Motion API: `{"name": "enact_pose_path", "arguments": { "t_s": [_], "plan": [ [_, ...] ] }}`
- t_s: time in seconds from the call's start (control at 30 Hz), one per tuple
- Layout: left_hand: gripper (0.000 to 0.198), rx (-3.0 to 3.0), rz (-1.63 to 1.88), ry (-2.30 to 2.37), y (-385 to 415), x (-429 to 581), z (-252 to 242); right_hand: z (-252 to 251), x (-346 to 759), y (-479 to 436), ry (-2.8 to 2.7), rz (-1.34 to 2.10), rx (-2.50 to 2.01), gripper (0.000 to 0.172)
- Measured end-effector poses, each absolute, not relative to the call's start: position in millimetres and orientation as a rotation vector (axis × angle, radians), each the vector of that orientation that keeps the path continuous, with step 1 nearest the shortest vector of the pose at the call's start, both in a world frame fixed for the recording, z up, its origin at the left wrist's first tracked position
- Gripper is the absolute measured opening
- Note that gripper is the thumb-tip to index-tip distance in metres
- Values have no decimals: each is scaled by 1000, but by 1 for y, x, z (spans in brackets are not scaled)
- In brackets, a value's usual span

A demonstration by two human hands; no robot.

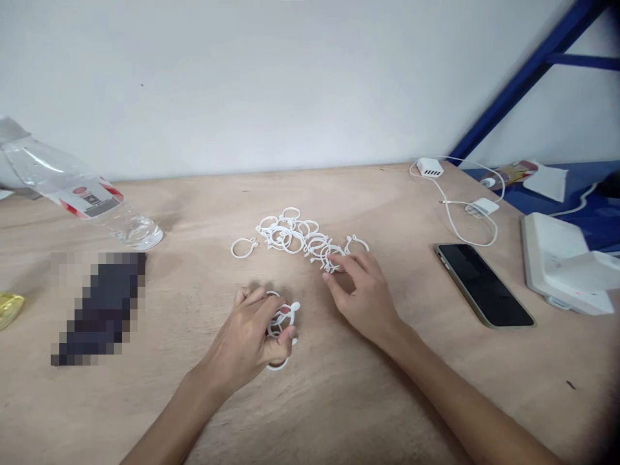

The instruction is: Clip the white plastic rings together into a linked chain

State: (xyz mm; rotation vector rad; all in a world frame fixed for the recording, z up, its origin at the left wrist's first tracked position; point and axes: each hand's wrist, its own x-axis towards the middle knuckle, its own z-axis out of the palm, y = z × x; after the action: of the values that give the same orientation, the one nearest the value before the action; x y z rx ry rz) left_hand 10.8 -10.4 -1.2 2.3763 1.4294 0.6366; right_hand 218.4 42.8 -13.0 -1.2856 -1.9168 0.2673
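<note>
So there's a loose pile of white plastic rings (300,237) sitting roughly mid-tabletop, all tangled over each other, with one stray ring (245,247) lying a bit off to its left and another open-ended one (357,243) at the right end of the heap. The right hand (363,294) is right at the near-right edge of that pile, palm down, fingers loosely spread and the fingertips touching the closest rings, not clamped around anything as far as I can see. The left hand (254,336) is nearer the camera and to the left of the right one, clear of the pile, curled around a small bunch of rings (281,323), thumb and fingers pinching them, with one ring poking out underneath by the thumb.

Everything's on a pale wooden tabletop (339,400) pushed up against a white wall. Farther out: a clear plastic bottle (82,197) lying on its side at the far left, with a blurred-out dark thing in front of it and a bit of yellow wrapper (8,309) at the edge. Over on the right there's a phone (484,283) face up with a dark screen, a white charger and cable (453,194) behind it, and a white box-like device (564,261) at the right edge.
</note>
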Motion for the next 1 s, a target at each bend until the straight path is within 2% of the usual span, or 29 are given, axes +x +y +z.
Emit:
{"name": "enact_pose_path", "arguments": {
  "t_s": [0.1,0.17,0.27,0.4,0.53,0.7,0.9,1.0],
  "plan": [
    [15,2439,609,1448,-11,9,1,-21,228,54,-2016,76,-1397,19],
    [24,2462,605,1453,-12,9,3,-23,230,56,-2043,36,-1401,12],
    [34,2463,652,1442,-12,10,6,-23,230,56,-2037,22,-1336,14],
    [27,2435,710,1425,-12,12,6,-21,230,57,-2012,56,-1351,11],
    [24,2440,739,1435,-12,12,6,-21,236,61,-1992,99,-1475,30],
    [20,2430,779,1437,-13,11,5,-21,244,68,-1863,245,-1636,38],
    [21,2403,789,1419,-13,11,4,-25,245,71,-1852,233,-1631,18],
    [17,2397,798,1413,-12,11,3,-24,244,71,-1810,239,-1597,14]
  ]
}}
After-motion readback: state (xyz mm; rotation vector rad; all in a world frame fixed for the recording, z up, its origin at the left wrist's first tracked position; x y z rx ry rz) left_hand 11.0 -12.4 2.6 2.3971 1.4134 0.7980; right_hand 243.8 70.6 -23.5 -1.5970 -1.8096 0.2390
